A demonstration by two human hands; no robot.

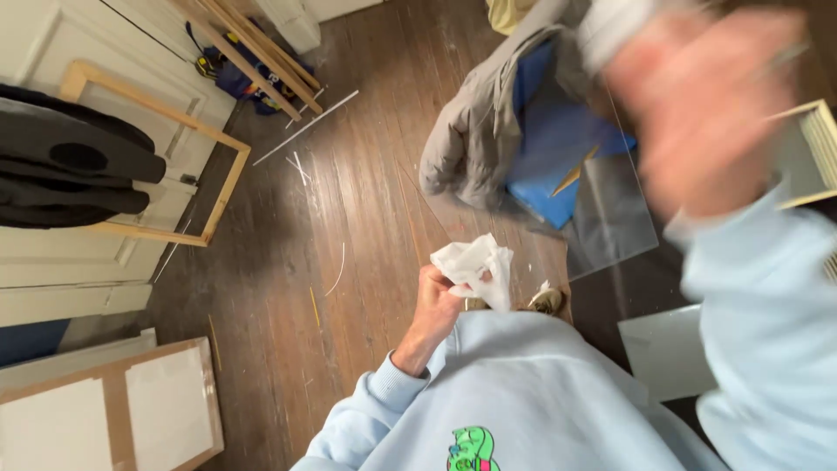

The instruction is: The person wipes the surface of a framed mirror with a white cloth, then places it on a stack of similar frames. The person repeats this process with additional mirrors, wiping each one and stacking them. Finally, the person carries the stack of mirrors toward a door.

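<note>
My left hand (434, 307) is held close to my chest and is closed around a crumpled white cloth (475, 266). My right hand (706, 109) is raised near the camera and heavily blurred; whether it holds anything cannot be told. Behind it stands a clear glass or plastic sheet (610, 218), leaning over a blue board (558, 148). A light wooden frame (811, 153) shows at the right edge beside my right hand. I wear a pale blue sweatshirt.
A grey jacket (475, 131) is draped over the blue board. On the dark wood floor lie thin strips. A wooden frame (222, 174) and dark clothes (74, 166) rest on a white door at left. White panels (113, 406) lie bottom left.
</note>
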